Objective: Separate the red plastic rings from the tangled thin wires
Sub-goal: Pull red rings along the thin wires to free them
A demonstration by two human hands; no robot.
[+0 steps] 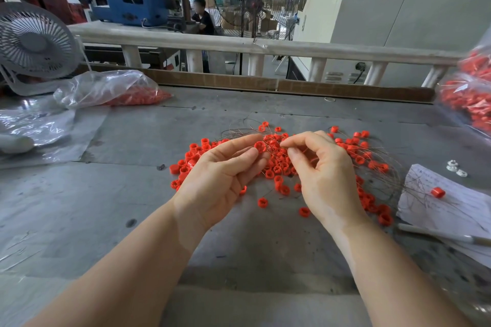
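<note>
While our left hand (223, 167) pinches one red ring (259, 146) between thumb and fingertips, our right hand (318, 164) curls beside it with thumb and forefinger pressed together, apparently on a strand of the thin wires (382, 167), though the strand at the pinch is too fine to confirm. Both hands meet above the middle of the red rings (279, 164), which lie scattered over the grey surface (132, 194) directly ahead of us. The held ring sits between the two hands, just left of the right fingertips, so the wire probably runs rightward from it toward the loops fanning out over the paper sheet (449, 202). We judge that pulling the hands apart, left and right, would slide the ring free. Bare surface lies to the left and nearer us for dropping it; the paper and a bag of rings (470, 103) crowd the right edge.
</note>
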